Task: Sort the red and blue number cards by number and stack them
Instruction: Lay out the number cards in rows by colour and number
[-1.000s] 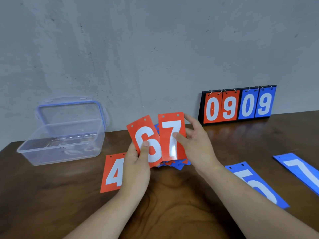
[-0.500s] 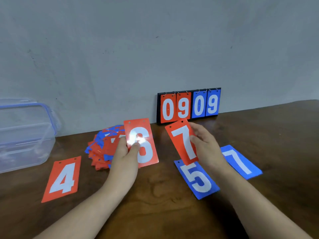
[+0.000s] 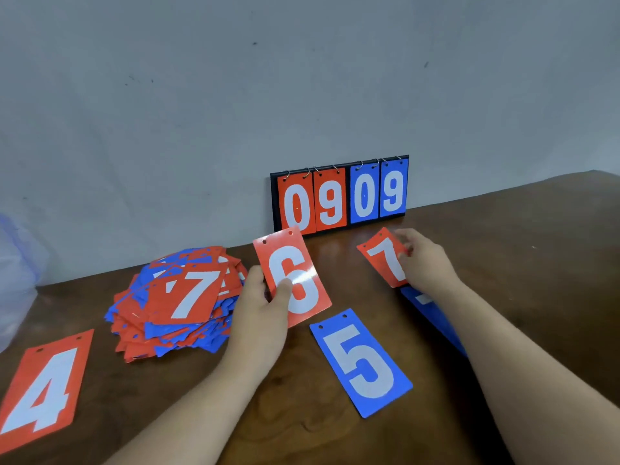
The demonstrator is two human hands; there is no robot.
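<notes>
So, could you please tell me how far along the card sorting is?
Done: the red 4, the blue 5 and a partly hidden blue card lie laid out singly. In hand: the left hand holds the red 6, the right hand pinches the red 7. Left: the mixed pile is unsorted, and no stacks show yet.

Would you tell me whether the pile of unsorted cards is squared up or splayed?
Splayed: the card pile lies loosely fanned, with red and blue corners jutting out all round.
</notes>
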